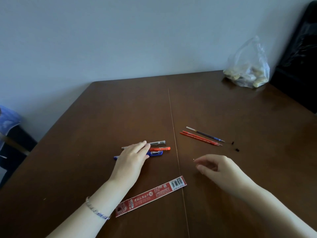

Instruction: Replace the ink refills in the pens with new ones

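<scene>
Dark brown wood forms the table [223,103], divided by a thin seam running toward the viewer. Left of the seam lie three capped pens side by side: a clear-barrelled pen [157,143] farthest away, a red pen [160,148] in the middle, and a blue pen [155,153] nearest. The left hand [132,157] rests flat on top of them, fingers extended and together, covering their midsections and gripping none; a silver bracelet [97,209] circles its wrist. Right of the seam, well apart from the pens, three refills lie nearly parallel: one dark blue refill [205,134] and two red refills [199,138] just beside it, with two small black caps [235,146] near their tips. The right hand [217,166] hovers above the table, fingers loosely curled, holding nothing. A red refill package [151,196] lies between the forearms. A clear plastic bag [248,69] sits at the far corner.
</scene>
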`<state>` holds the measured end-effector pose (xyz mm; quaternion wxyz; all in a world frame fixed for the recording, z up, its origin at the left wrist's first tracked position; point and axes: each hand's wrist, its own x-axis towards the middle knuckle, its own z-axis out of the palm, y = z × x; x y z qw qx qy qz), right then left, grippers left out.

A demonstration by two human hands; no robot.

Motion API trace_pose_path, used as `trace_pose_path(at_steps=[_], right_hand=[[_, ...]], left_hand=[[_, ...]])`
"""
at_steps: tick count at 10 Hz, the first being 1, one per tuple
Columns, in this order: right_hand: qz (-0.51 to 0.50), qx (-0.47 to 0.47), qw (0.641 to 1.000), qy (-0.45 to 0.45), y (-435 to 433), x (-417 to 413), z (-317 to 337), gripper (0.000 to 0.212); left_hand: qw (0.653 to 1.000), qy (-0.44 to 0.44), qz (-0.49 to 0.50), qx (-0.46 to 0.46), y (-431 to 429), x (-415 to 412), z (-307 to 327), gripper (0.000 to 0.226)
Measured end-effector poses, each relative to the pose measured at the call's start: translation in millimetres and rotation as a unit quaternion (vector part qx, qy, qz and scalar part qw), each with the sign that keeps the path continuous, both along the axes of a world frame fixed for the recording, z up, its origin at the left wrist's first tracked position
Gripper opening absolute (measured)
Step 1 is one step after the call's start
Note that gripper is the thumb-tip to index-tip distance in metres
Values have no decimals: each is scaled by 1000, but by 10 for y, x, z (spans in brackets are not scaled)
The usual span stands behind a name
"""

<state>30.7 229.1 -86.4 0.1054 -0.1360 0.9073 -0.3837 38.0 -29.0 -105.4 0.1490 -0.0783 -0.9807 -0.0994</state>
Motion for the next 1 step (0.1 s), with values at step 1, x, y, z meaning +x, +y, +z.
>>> trace_pose_path(at_steps=[1], right_hand=[[-6, 16, 1000, -10, 4, -93, 20, 20]], left_hand=[[997, 36, 30, 64, 139, 27, 120, 32]])
